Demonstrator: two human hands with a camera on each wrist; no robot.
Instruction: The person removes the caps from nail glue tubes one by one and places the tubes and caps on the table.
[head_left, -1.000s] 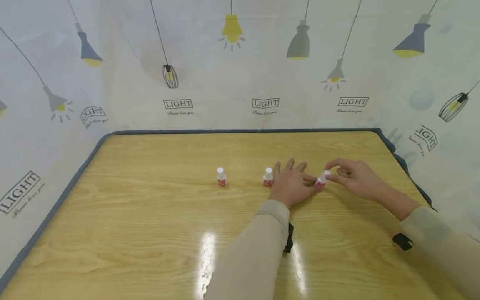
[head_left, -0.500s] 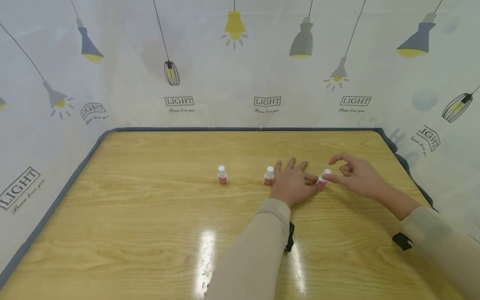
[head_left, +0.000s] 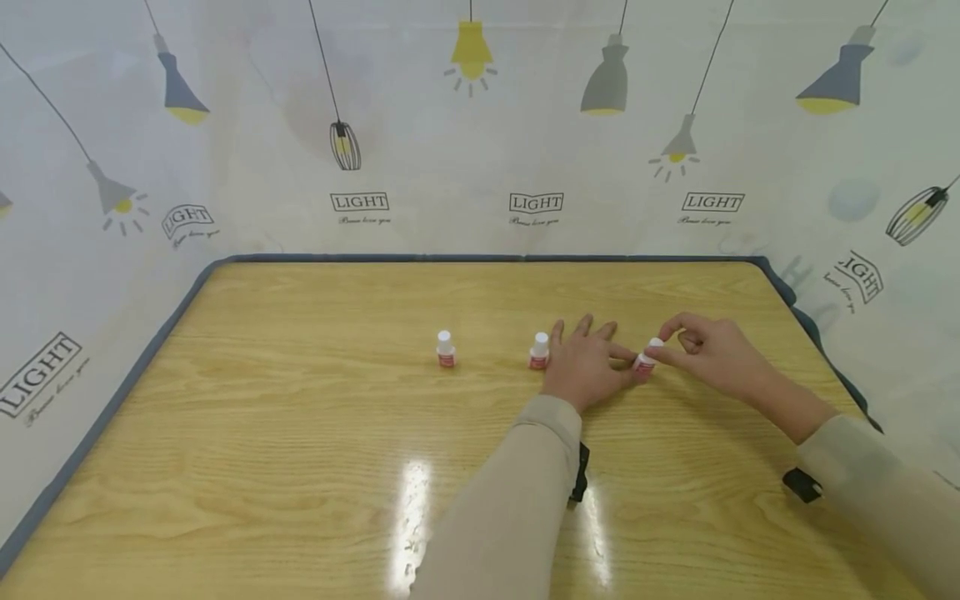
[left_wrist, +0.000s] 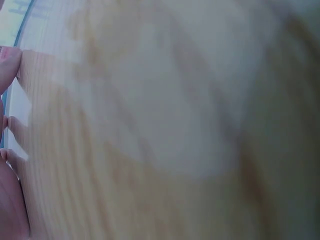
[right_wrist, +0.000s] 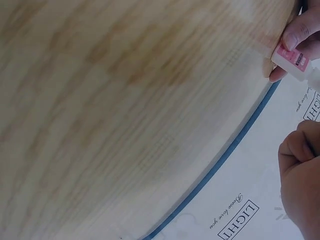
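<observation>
In the head view, a small white-capped bottle (head_left: 643, 364) with a pink label stands tilted to the right between the two hands. My left hand (head_left: 587, 371) pinches its lower body between thumb and forefinger, while the other fingers spread over the table. At the white cap (head_left: 656, 342), my right hand (head_left: 714, 354) pinches with thumb and forefinger, its remaining fingers curled in. The right wrist view shows the left thumb (right_wrist: 298, 34) across the pink label. A like bottle (head_left: 538, 353) stands upright right beside the left hand's outer fingers, and another bottle (head_left: 446, 350) farther left.
The wood-grain table (head_left: 262, 433) has a blue-grey edge (head_left: 360, 257) at the back. Behind it rises a pale wall covering (head_left: 427, 142) printed with lamps. Black pieces show under the left wrist (head_left: 579, 475) and by the right sleeve (head_left: 802, 484).
Half a second ago the right forefinger was lifted off the cap with the thumb against it; now it has come back down to the cap. The left hand and the bottles keep their places.
</observation>
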